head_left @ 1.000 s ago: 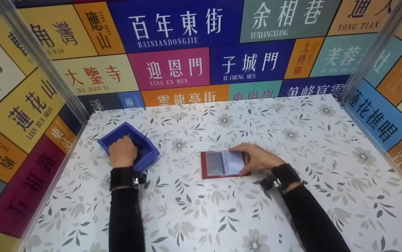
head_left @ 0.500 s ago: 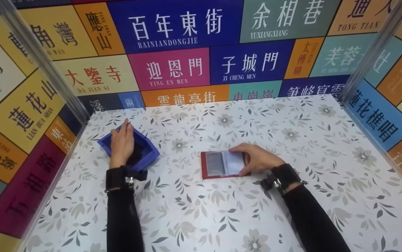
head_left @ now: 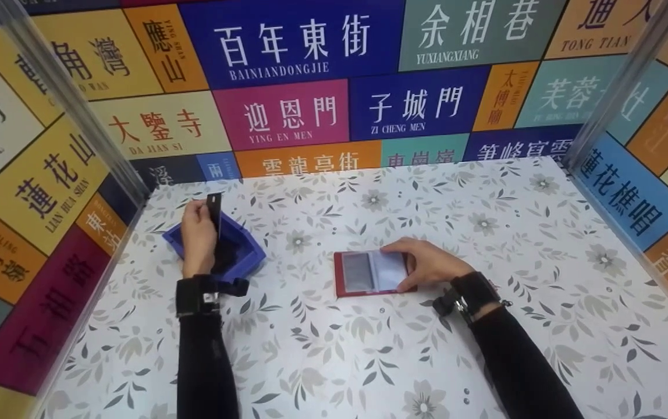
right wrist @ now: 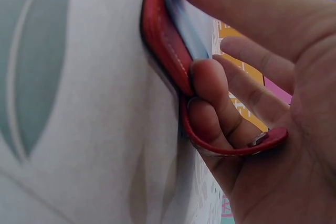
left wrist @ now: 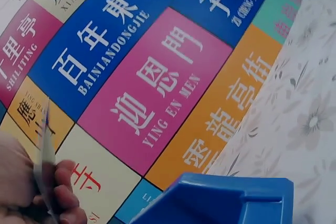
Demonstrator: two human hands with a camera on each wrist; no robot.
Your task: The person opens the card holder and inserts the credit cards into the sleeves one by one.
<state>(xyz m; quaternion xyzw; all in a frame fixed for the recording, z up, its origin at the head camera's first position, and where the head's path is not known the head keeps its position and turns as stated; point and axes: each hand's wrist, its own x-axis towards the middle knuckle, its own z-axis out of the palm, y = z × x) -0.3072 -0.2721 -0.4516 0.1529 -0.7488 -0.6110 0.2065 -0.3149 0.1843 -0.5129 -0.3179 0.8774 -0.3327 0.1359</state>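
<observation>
Over the blue plastic bin [head_left: 248, 231], my left hand [head_left: 197, 241] pinches a thin dark card [head_left: 214, 210] held on edge. The left wrist view shows the card [left wrist: 46, 161] edge-on between thumb and fingers, with the bin's rim [left wrist: 231, 182] beside it. What lies inside the bin looks dark and is partly hidden by the hand. My right hand [head_left: 434, 263] grips the right edge of a red card holder [head_left: 338, 274], which lies open on the table with clear sleeves [head_left: 357, 272] showing. Its red strap with a metal snap [right wrist: 231, 151] curves against the fingers in the right wrist view.
A white table with a leaf and flower print [head_left: 322, 355] lies under everything. Coloured panels with street names [head_left: 281, 116] stand at the back and both sides. Clear corner posts [head_left: 613, 81] rise at the far left and right.
My left hand has risen out of the blue bin, its fingers now pinching a dark card that has come into view. The right hand and the card holder have stayed where they were.
</observation>
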